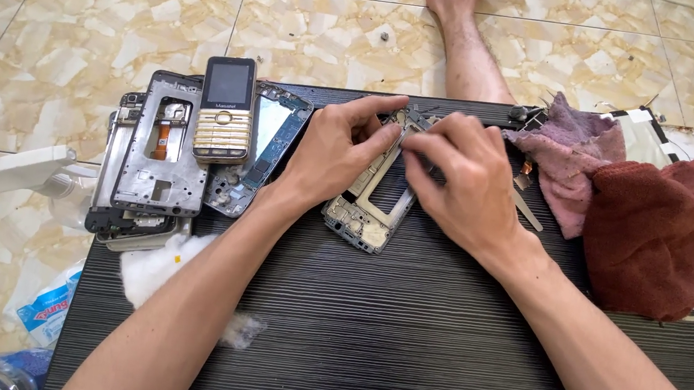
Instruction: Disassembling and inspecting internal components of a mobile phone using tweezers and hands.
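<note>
Both forearms come in from the bottom edge and angle toward each other, bare to the elbow, meeting near the middle of the view. The left hand point(336, 155) lies palm down with the wrist bent slightly; its index finger stretches forward to the right, and the thumb points across toward the other hand. The right hand point(464, 182) is turned back-up, knuckles raised, its fingers curled inward and its fingertips pinched together close to the left thumb. The two hands touch or nearly touch at the fingertips. A bare leg and foot stretch away above them.
</note>
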